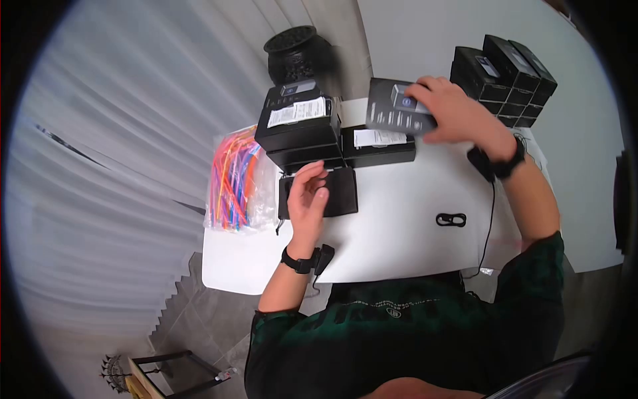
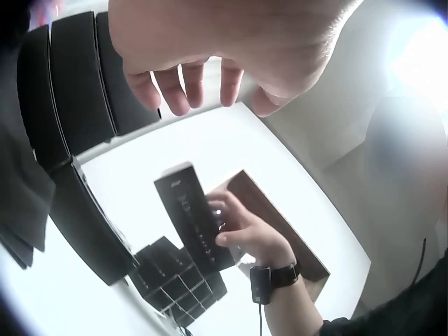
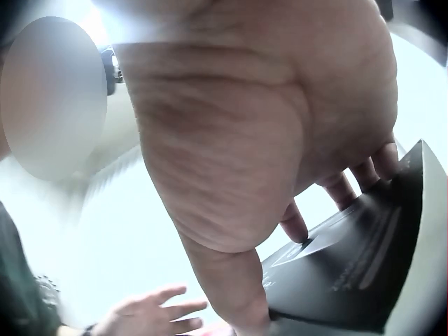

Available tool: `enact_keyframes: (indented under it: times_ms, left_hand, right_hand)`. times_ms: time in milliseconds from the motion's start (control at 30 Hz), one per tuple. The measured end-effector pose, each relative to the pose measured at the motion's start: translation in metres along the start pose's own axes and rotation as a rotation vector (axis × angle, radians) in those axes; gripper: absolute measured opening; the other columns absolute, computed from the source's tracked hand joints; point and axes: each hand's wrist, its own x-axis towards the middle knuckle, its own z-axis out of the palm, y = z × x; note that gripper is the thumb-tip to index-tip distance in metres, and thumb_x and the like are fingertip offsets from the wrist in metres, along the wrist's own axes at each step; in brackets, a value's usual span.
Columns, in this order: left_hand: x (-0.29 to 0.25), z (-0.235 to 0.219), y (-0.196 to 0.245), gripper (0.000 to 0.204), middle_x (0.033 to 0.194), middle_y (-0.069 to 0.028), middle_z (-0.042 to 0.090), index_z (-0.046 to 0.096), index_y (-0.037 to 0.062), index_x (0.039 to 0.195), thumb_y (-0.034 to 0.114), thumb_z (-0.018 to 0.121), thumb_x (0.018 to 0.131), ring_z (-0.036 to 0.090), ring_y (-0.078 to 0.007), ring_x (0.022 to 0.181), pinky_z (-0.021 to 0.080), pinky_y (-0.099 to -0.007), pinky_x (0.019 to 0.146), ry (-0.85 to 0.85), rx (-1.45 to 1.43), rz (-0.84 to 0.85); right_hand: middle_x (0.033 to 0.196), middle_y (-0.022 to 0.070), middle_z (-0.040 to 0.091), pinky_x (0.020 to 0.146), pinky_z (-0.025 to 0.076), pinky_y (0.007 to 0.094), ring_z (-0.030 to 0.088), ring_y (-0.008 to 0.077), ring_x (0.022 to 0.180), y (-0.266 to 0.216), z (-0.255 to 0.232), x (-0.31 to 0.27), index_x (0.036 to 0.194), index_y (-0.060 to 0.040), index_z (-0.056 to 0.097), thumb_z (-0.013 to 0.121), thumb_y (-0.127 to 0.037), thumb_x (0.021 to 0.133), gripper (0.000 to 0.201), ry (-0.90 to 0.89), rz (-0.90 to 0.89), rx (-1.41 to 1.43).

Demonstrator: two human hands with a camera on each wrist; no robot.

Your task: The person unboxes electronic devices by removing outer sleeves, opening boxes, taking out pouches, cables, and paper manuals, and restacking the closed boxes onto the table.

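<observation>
My right hand [image 1: 458, 113] grips a black box [image 1: 385, 110] with a picture and pale print on its face, fingers on one side and thumb on the other. The box is held up over the back of the white table, above a black box with a white label [image 1: 379, 137]. In the left wrist view, the held box [image 2: 185, 213] appears tilted. My left hand [image 1: 308, 199] hovers with loosely bent fingers and holds nothing. Below it, partly hidden, lies a flat black item [image 1: 343, 193], in front of a stack of black boxes [image 1: 299, 136] with a paper label on top.
A clear bag of colourful strips [image 1: 232, 183] lies at the table's left. Toward the right is a coiled black cable [image 1: 451, 219]. Several more black boxes [image 1: 505, 80] are stacked at the back right. A dark patterned pot [image 1: 299, 56] stands behind the table [image 1: 399, 246].
</observation>
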Motion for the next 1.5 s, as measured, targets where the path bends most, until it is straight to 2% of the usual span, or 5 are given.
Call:
enact_keyframes:
  times_ms: [133,533,767,833,1500]
  left_hand:
    - [-0.001,-0.021,-0.019,0.027,0.134,-0.0136,0.056,0.064,-0.0014,0.120,0.014,0.063,0.097,0.057,-0.0193,0.114,0.047,-0.0316,0.098,0.146,0.090,0.123]
    - [-0.004,-0.025,-0.022,0.017,0.130,-0.0114,0.055,0.065,-0.0002,0.112,0.006,0.062,0.097,0.057,-0.0136,0.098,0.048,-0.0262,0.086,0.154,0.058,-0.017]
    - [-0.004,-0.026,-0.024,0.018,0.130,-0.0114,0.056,0.066,-0.0012,0.112,0.009,0.062,0.098,0.060,-0.0163,0.103,0.050,-0.0289,0.089,0.173,0.059,-0.047]
    - [-0.004,-0.026,-0.025,0.019,0.131,-0.0112,0.058,0.066,-0.0016,0.111,0.011,0.061,0.098,0.062,-0.0178,0.104,0.051,-0.0312,0.089,0.179,0.059,-0.043]
    - [-0.003,-0.022,-0.026,0.017,0.130,-0.0109,0.058,0.066,-0.0011,0.111,0.009,0.059,0.099,0.062,-0.0165,0.102,0.052,-0.0302,0.088,0.176,0.063,-0.084]
  right_hand:
    - [0.134,0.0192,0.055,0.103,0.047,0.0445,0.055,0.0382,0.123,0.074,0.049,0.083,0.138,-0.0118,0.050,0.086,-0.016,0.061,0.084,-0.275,0.046,0.350]
    - [0.134,0.0151,0.059,0.101,0.046,0.0444,0.056,0.0316,0.124,0.105,0.135,0.168,0.145,-0.0164,0.047,0.090,-0.017,0.066,0.090,-0.680,0.165,0.474]
    - [0.135,0.0167,0.059,0.109,0.041,0.0438,0.054,0.0325,0.129,0.115,0.154,0.154,0.146,-0.0177,0.050,0.084,-0.034,0.078,0.077,-0.599,0.219,0.754]
    - [0.140,0.0197,0.059,0.111,0.041,0.0453,0.053,0.0361,0.133,0.119,0.162,0.149,0.148,-0.0149,0.051,0.075,-0.042,0.086,0.071,-0.223,0.392,0.336]
    - [0.136,0.0239,0.063,0.106,0.046,0.0441,0.060,0.0386,0.125,0.097,0.172,0.138,0.145,-0.0054,0.052,0.066,-0.040,0.097,0.062,-0.396,0.365,0.440]
